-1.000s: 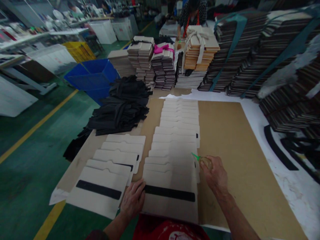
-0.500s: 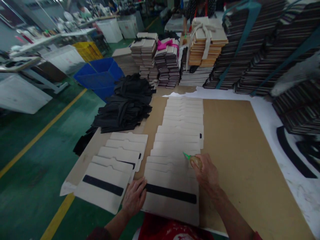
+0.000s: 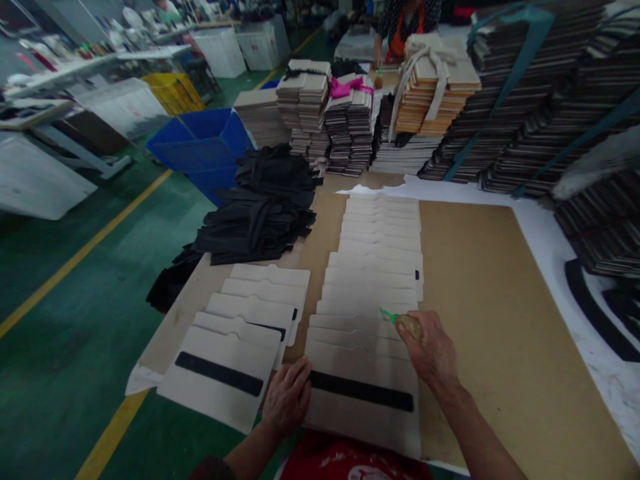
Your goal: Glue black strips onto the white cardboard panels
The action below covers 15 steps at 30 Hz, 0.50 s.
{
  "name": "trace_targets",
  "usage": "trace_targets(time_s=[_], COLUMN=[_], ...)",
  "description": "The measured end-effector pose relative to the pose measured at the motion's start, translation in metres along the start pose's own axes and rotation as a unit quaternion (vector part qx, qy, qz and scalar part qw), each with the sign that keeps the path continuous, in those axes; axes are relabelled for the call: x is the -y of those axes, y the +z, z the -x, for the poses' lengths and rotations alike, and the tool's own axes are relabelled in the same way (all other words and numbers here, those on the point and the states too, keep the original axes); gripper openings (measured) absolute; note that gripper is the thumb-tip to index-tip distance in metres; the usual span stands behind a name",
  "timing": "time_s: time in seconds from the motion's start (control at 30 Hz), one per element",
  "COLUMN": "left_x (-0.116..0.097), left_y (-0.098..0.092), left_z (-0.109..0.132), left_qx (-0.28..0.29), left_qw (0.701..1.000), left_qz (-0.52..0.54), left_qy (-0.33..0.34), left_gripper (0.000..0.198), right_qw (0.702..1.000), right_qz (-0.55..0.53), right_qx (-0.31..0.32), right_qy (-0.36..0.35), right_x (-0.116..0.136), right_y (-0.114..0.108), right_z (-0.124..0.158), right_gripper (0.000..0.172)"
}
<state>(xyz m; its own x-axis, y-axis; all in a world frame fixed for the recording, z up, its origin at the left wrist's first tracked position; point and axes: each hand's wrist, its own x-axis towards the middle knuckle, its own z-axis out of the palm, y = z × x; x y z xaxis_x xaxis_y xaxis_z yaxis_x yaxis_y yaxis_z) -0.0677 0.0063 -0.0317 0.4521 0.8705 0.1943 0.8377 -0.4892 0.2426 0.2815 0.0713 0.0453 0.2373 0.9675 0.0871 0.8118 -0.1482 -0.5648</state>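
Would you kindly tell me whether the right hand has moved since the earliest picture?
Yes, the right hand has moved left, further over the longer row of pale boards, judged against the brown tabletop.

Partly covered or cropped
Cannot see whole: green-tipped tool [image 3: 409,327] in right hand [image 3: 434,350], overlapped far panels [image 3: 380,237], red garment [image 3: 325,460] cut off at near edge.

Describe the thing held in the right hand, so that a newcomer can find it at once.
Start at the wide brown board, then find the long column of overlapping beige panels. Near that column's right edge, the right hand holds a rounded brownish tool; its thin, bright green tip sets it apart from the beige panels.
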Motion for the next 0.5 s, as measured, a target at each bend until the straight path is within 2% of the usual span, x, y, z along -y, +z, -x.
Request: trace_targets(time_s=[0.1,0.27,0.4,0.5], left_x=[0.0,-0.001,0.0,0.0], left_y=[0.0,0.001,0.003,0.003], left_z=[-0.001,-0.001,0.001,0.002], left_qx=[0.0,-0.003,-0.004,-0.001], left_qw=[1.0,1.0,1.0,0.999], left_qz=[0.008,0.018,0.03,0.034], left_qy=[0.003,0.002,0.004,0.005], left_gripper=[0.034,0.035,0.037,0.038], right_qw=[1.0,0.999,1.0,1.0], right_qz=[0.01,0.014,0.013,0.015], right_qx=[-0.001,0.032,0.011,0.017], right_qy=[0.009,-0.011,0.01,-0.001], right_x=[0.01,0.026,0.034,0.044], right_y=[0.005,0.015,0.016,0.02], right_z=[0.0,0.0,-0.001,-0.002], right_gripper=[0.03,0.03,0.033,0.033])
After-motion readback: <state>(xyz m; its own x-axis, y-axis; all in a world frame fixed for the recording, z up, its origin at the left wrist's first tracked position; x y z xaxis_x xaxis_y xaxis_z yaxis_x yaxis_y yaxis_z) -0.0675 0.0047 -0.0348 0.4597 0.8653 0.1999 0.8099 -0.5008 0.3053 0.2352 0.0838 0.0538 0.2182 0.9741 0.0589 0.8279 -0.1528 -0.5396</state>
